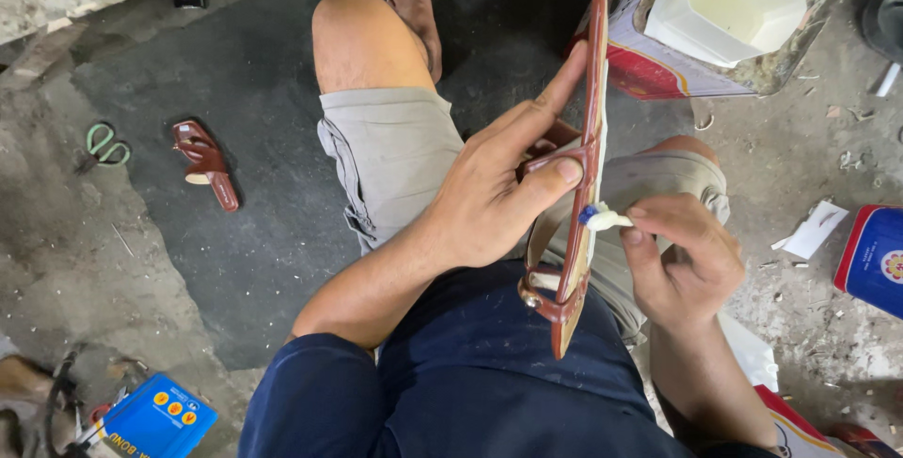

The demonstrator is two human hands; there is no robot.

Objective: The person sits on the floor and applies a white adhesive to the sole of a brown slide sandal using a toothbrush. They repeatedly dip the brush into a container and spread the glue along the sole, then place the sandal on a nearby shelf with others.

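My left hand [494,185] grips a brown strapped sandal [591,72] held on edge above my lap, index finger stretched along its side and thumb pressed on the sole edge. My right hand [682,260] pinches a small white and blue brush [598,219], its tip touching the sandal's sole edge near the middle. The sandal's straps and buckle [538,287] hang toward my left hand. I sit with bare knees and grey shorts over the dark floor mat.
A second brown sandal [205,163] and green-handled scissors [105,146] lie on the floor at left. A tin holding a white plastic container [729,7] stands at top right. A blue tin [873,260] sits at right, a blue packet [155,418] at bottom left.
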